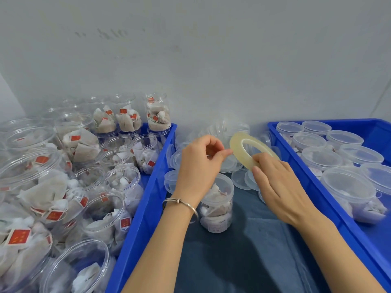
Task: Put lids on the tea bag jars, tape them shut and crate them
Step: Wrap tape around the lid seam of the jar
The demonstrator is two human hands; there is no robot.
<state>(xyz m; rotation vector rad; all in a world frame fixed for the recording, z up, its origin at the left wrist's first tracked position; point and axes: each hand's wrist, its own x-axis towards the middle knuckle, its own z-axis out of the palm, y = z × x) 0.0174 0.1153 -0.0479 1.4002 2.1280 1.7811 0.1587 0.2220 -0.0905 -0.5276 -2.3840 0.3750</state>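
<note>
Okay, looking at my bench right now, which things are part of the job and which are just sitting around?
In use:
tape roll, held by right hand
left hand, pinching at the roll's edge
lidded jar below
loose lids
open jars in left crate
right crate

Just there:
bracelet
dark cloth

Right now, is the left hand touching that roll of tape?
Touching. In the head view the left hand's pinched fingertips meet the outer edge of the tape roll, which the right hand grips.
</note>
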